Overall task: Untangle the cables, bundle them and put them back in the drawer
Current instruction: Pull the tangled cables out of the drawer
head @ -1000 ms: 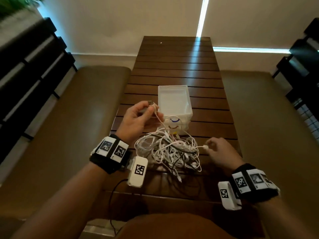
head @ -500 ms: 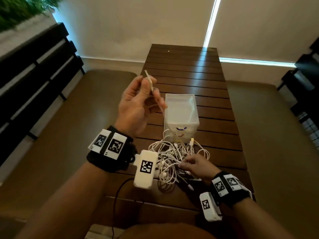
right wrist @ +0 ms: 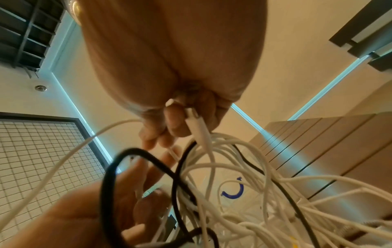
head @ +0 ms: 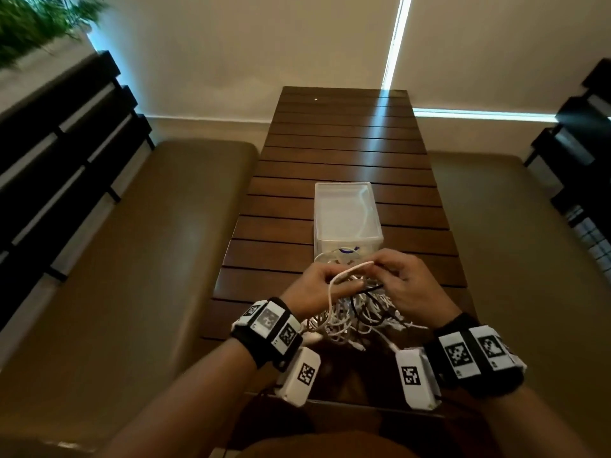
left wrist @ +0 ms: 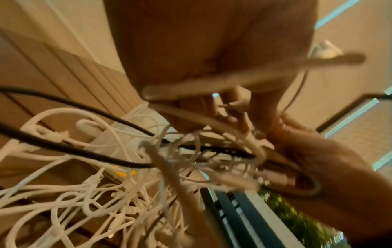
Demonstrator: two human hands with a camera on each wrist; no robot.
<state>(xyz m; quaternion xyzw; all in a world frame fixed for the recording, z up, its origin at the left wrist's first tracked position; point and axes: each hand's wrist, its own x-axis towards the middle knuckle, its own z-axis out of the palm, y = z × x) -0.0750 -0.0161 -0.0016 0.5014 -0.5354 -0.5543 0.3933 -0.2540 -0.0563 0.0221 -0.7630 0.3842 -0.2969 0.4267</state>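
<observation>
A tangle of white cables (head: 353, 320) with a black cable (head: 360, 312) through it lies on the near end of the wooden table (head: 344, 143). Both hands meet just above it. My left hand (head: 334, 277) and right hand (head: 380, 266) each pinch one white cable (head: 352, 268), which arches between them. In the right wrist view the right fingers (right wrist: 176, 124) grip that cable's white plug (right wrist: 196, 125), and a black loop (right wrist: 110, 176) crosses the left hand (right wrist: 84, 214). Just beyond the hands stands the white plastic drawer box (head: 347, 186).
Padded brown benches (head: 148, 259) run along both sides of the table. Dark slatted backrests (head: 59, 143) stand at the far left and right. A plant (head: 33, 21) shows at the top left. The table's far half (head: 344, 127) holds nothing but the drawer box.
My left hand has come down from beside the drawer box, still holding the white cable. My right hand rose off the tangle to meet it, and now both pinch that cable.
</observation>
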